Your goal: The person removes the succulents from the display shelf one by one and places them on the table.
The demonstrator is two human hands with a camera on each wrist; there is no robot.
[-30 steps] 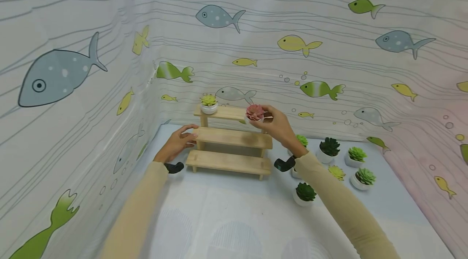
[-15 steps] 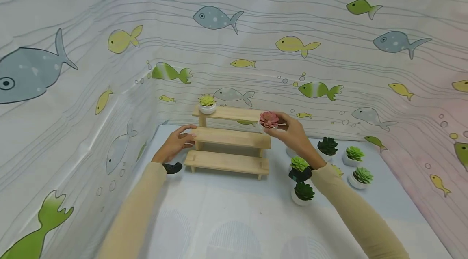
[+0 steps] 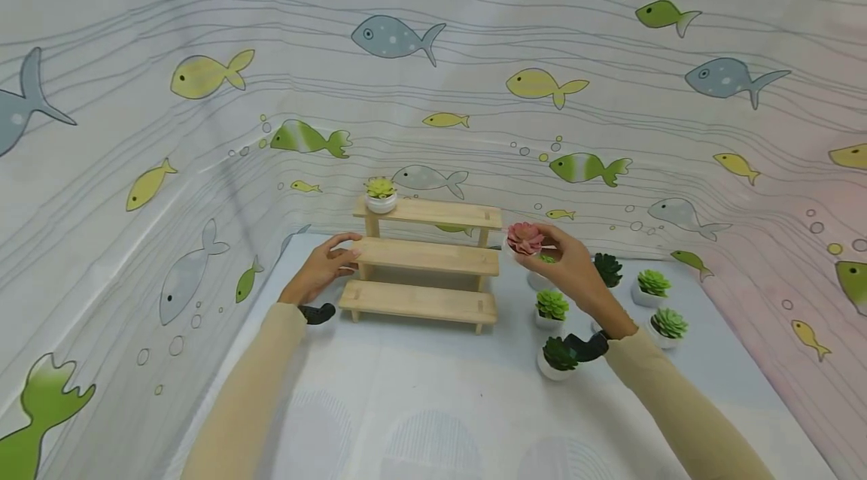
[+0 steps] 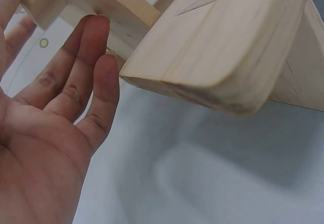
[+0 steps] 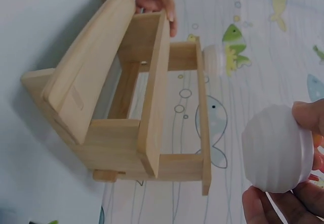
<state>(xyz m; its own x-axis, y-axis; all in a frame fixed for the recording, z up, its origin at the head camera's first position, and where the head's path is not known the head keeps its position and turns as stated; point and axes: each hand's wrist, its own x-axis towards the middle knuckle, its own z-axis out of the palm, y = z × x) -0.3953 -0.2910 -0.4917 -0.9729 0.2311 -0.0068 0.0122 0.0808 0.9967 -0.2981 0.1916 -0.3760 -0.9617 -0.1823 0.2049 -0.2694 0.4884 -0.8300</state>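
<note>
My right hand [image 3: 570, 269] grips a white pot with a pink succulent [image 3: 524, 238], held in the air just right of the wooden three-tier shelf [image 3: 427, 254]. In the right wrist view, thumb and fingers pinch the ribbed white pot [image 5: 273, 150] near its rim, its plant mostly hidden. At the shelf's left end, my left hand [image 3: 323, 269] touches the middle tier, its fingers relaxed. The left wrist view has that hand [image 4: 55, 118] with its palm visible and fingers slightly bent beside the lowest plank [image 4: 202, 42]. A yellow-green succulent [image 3: 381, 195] stands on the top tier's left end.
Several potted succulents stand on the table to the right, among them a dark green one [image 3: 558, 356], a bright green one [image 3: 552, 307] and a pale green one [image 3: 669, 326]. My right forearm partly covers the group. Fish-patterned cloth [image 3: 474, 51] rises behind and at the sides.
My right hand has carried the pink succulent from the top tier's right end rightward and slightly down, away from the shelf. The left hand stays at the shelf. The head view has shifted slightly.
</note>
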